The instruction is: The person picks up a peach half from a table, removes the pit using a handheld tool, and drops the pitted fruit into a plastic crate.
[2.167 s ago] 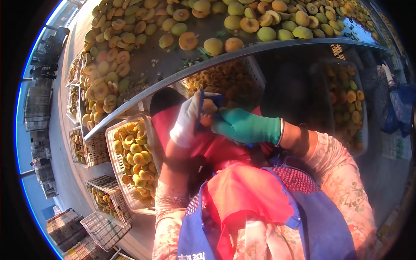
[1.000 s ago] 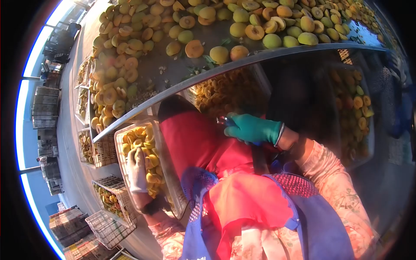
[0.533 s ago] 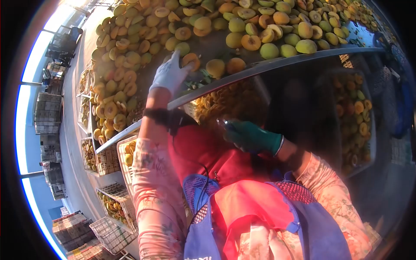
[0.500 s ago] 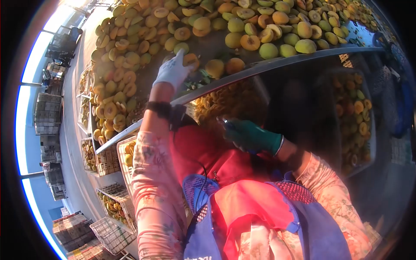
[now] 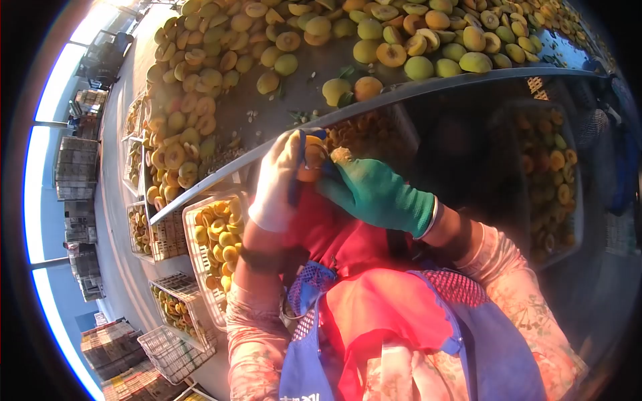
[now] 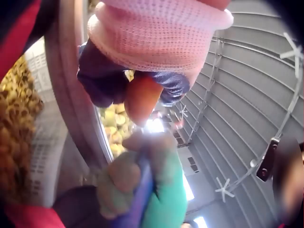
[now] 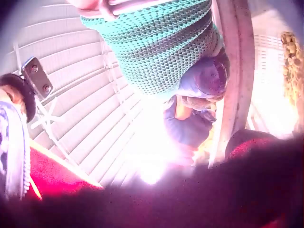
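My left hand (image 5: pixel 274 177), in a white glove with dark blue fingers, grips a peach half (image 5: pixel 313 160) just over my lap by the table edge. Seen in the left wrist view, this orange peach half (image 6: pixel 142 97) sits between the blue fingertips. My right hand (image 5: pixel 381 194), in a green glove, meets it from the right, its fingers curled round a blue-handled tool (image 6: pixel 141 192). The tool's working tip is hidden near the fruit. Bright glare washes out much of the right wrist view, where the green-gloved hand (image 7: pixel 152 52) is near the blue fingers.
A metal-edged table (image 5: pixel 267 144) ahead bears heaps of peach halves (image 5: pixel 200 73). A white crate (image 5: pixel 200 257) of yellow halves stands left of my lap. Another crate (image 5: pixel 401 130) of orange-brown pieces is under the table edge, and one more crate (image 5: pixel 576 220) stands right.
My left hand went from the left crate to a peach half on the table, then brought it back to my right hand. That spot on the table no longer shows the half.
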Demonstrator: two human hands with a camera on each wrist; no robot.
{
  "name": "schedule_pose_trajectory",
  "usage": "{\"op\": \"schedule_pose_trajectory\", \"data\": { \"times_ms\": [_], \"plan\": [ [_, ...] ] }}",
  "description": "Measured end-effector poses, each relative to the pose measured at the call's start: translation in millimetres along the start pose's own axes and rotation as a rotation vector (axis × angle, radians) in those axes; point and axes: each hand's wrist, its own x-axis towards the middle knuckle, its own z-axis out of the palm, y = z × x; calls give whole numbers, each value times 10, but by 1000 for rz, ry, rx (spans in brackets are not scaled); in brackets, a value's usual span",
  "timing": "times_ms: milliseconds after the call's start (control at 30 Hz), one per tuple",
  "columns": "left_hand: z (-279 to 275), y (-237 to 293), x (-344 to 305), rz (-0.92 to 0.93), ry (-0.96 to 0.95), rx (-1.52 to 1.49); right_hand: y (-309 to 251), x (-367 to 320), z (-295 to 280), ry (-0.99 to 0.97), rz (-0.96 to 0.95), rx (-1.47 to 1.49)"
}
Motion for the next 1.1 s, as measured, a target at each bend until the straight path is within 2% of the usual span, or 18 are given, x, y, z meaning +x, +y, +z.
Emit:
{"op": "schedule_pose_trajectory", "data": {
  "times_ms": [33, 67, 167, 233, 333, 467, 567, 700, 767, 833, 933, 1000, 1100],
  "plan": [
    [-22, -166, -43, 62, 9, -118, -5, -35, 33, -16, 5, -29],
    [-145, -304, -82, 116, -59, -64, 15, -74, 73, -31, 10, -59],
    [-168, -693, -121, -23, 23, -494, -15, -165, 81, -108, 72, -154],
    [-13, -629, -166, -33, 63, -352, -64, -211, 51, -144, 97, -200],
    [-24, -696, -213, -48, 86, -442, -146, -238, 34, -161, 88, -218],
    [30, -625, -324, 76, 130, -264, -143, -261, 101, -199, 116, -174],
    [-66, -740, -348, 116, 137, -260, -71, -288, 203, -223, 120, -44],
    [337, -401, -471, 257, 343, -188, -83, -270, 239, -212, 106, 105],
    [374, -349, -468, 216, 376, -116, -110, -242, 201, -241, 37, 101],
    [443, -280, -478, 208, 383, -108, -107, -245, 188, -283, 73, 98],
    [494, -293, -504, 232, 314, -169, -94, -291, 173, -333, 257, 95],
    [314, -474, -483, 248, 224, -175, -127, -262, 109, -362, 271, 31],
    [296, -535, -512, 224, 207, -210, -123, -218, 135, -383, 207, 184]
  ]
}}
